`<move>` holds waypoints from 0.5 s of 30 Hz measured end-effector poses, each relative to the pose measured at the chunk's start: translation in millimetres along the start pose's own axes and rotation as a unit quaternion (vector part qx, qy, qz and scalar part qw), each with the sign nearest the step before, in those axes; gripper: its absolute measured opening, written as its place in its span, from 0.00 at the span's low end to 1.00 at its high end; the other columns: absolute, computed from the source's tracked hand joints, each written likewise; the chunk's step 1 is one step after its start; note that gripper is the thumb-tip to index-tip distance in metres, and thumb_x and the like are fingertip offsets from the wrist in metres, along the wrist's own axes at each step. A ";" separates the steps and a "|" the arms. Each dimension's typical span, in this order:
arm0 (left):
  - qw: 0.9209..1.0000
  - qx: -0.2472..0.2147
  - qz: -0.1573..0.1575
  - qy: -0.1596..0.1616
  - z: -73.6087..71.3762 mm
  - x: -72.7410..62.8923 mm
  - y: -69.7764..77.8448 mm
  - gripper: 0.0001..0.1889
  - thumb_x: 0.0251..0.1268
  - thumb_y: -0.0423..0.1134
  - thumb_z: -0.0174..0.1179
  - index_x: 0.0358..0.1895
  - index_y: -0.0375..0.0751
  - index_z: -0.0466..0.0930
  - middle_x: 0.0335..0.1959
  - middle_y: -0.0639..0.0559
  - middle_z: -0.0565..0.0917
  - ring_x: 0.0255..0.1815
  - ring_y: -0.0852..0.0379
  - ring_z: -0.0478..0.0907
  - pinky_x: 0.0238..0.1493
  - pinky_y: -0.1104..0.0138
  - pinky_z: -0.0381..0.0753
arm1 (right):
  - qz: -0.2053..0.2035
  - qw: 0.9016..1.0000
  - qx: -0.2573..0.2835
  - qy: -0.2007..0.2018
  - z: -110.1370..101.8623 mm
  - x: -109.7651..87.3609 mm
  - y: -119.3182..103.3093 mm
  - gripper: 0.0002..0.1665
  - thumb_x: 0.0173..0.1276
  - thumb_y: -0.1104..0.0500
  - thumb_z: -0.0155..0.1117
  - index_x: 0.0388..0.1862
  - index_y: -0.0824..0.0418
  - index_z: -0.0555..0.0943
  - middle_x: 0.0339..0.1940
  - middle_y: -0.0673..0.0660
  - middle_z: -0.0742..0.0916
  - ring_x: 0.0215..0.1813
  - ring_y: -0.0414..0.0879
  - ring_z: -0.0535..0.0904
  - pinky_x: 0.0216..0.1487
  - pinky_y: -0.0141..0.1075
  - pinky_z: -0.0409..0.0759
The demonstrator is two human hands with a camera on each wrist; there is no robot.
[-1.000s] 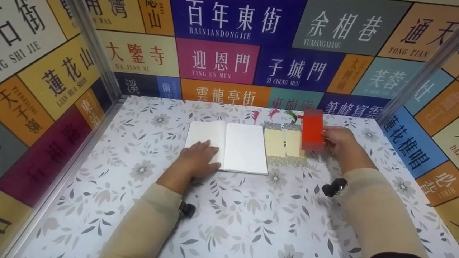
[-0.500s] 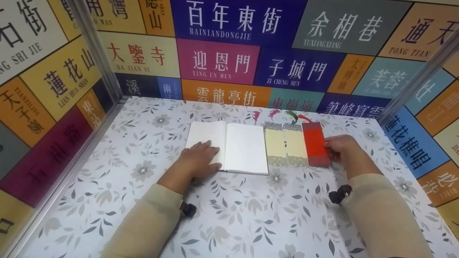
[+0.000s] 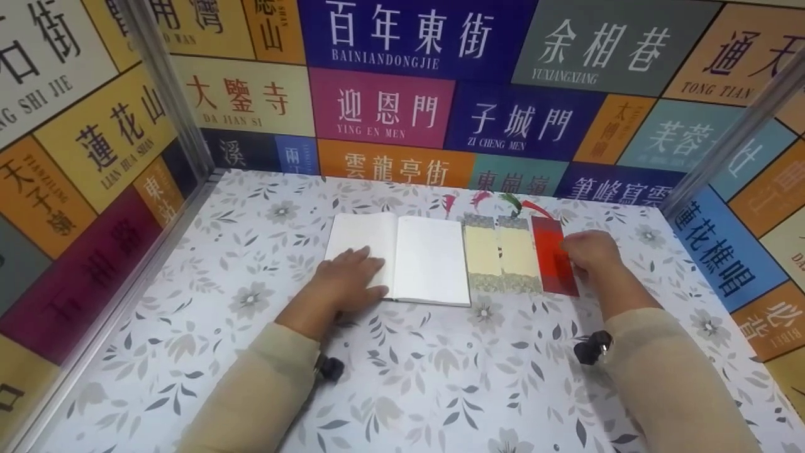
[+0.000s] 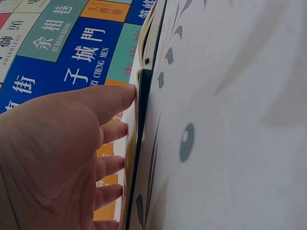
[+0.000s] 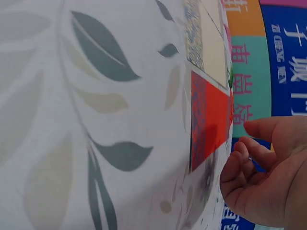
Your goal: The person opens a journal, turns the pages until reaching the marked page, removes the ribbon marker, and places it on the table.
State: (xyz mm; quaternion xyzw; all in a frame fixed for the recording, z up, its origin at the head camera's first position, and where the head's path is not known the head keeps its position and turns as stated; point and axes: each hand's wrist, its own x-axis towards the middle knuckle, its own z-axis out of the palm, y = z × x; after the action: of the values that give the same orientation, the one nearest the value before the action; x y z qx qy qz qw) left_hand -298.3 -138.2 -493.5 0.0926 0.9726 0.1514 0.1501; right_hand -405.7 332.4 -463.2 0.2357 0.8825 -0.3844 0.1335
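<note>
An open notebook [image 3: 431, 261] with blank pages lies flat on the patterned tabletop. My left hand [image 3: 349, 280] rests on its left page, fingers spread; the left wrist view has the thumb [image 4: 117, 100] at the notebook's near edge. To the right, two cream bookmarks [image 3: 482, 251] with grey patterned ends lie side by side. Beyond them lies a red bookmark [image 3: 553, 267] with a red tassel [image 3: 536, 209], slightly tilted. My right hand [image 3: 591, 251] hovers at the red bookmark's right edge, casting a shadow on it. In the right wrist view its loosely bent fingers [image 5: 232, 170] hold nothing.
Pink tassels [image 3: 481, 199] and a green tassel [image 3: 512, 204] lie above the cream bookmarks. Panels of coloured signs [image 3: 383, 107] enclose the table [image 3: 434, 377] at the back and both sides, with clear corner posts [image 3: 179, 94].
The red bookmark, raised in my right hand a second ago, came down onto the table beside the cream ones. My right hand has let go of it. The left hand stayed put.
</note>
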 end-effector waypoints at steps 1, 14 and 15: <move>1.000 0.001 0.003 0.001 0.2 0.1 -0.3 0.38 0.78 0.66 0.53 0.86 0.62 0.59 0.92 0.52 0.50 0.93 0.42 0.44 0.90 0.37 0.46 | -0.007 1.000 0.004 0.004 3.5 -3.0 -2.3 0.37 0.79 0.50 0.57 0.83 0.60 0.68 0.71 0.63 0.78 0.63 0.57 0.76 0.60 0.43 0.85; 1.000 0.007 0.005 0.007 4.4 4.9 -2.4 0.38 0.78 0.66 0.54 0.86 0.63 0.59 0.91 0.53 0.51 0.92 0.42 0.45 0.90 0.37 0.47 | -0.143 0.987 -0.068 0.013 37.8 -24.3 -18.5 0.31 0.79 0.43 0.60 0.72 0.58 0.79 0.73 0.65 0.80 0.72 0.60 0.74 0.78 0.55 0.73; 1.000 0.007 0.004 0.006 4.5 4.9 -2.5 0.38 0.78 0.66 0.54 0.86 0.63 0.59 0.91 0.53 0.51 0.93 0.42 0.45 0.90 0.37 0.47 | -0.154 0.986 -0.069 0.010 41.4 -26.2 -19.3 0.31 0.79 0.42 0.61 0.72 0.58 0.79 0.73 0.65 0.80 0.73 0.61 0.74 0.78 0.56 0.73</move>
State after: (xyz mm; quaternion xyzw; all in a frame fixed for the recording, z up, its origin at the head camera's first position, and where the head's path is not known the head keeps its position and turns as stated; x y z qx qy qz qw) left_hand -301.9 -138.1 -499.7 0.0968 0.9741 0.1461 0.1428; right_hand -391.0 282.0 -468.1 0.0911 0.9341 -0.3360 0.0796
